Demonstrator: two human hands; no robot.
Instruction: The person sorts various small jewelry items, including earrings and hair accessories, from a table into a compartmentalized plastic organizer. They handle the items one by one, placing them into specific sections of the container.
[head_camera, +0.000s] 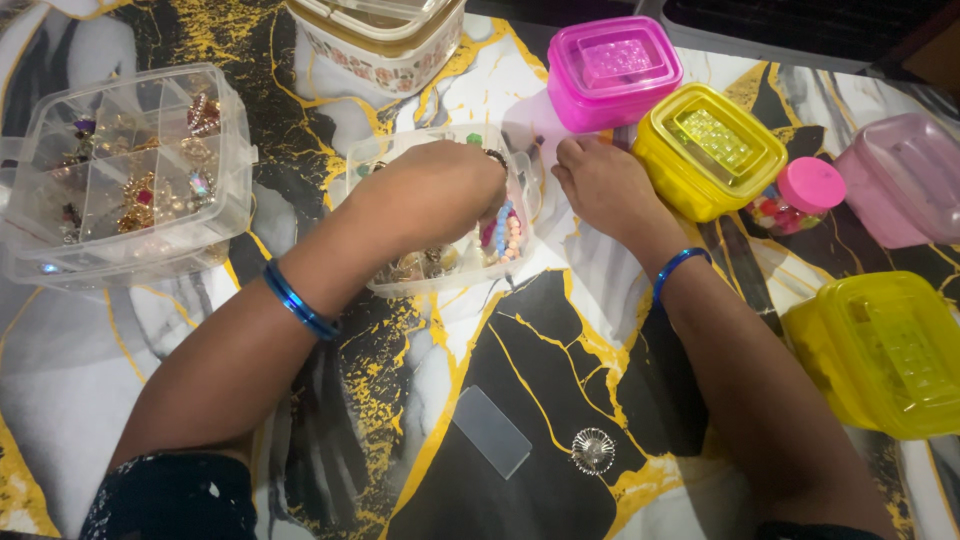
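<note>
1. Looking down from the head camera, I see the marbled black, white and yellow table (560, 330) spread with containers; the sorting work looks to me partly done, since the big clear compartment organiser (120, 170) on the left already holds jewellery pieces in several cells.
2. The lidded boxes look shut: a yellow box (885, 350) at the right edge, another yellow box (710, 150), a pink box (608, 70), a pale pink box (905, 175) and a small pink-capped jar (800, 195) of coloured beads.
3. The small clear tray (400, 150) in the middle still carries loose ornaments, so I judge that much remains.
4. My left hand (435, 195) reaches down into that tray, knuckles up, fingers curled under; I cannot tell what it grips, though a beaded bracelet (505, 235) hangs just beside its fingertips.
5. My right hand (605, 190) rests at the tray's right rim, fingers bent downward, its grip hidden.
6. A clear plastic strip (490, 430) and a round silver ornament (592, 450) lie untouched nearer me.
</note>
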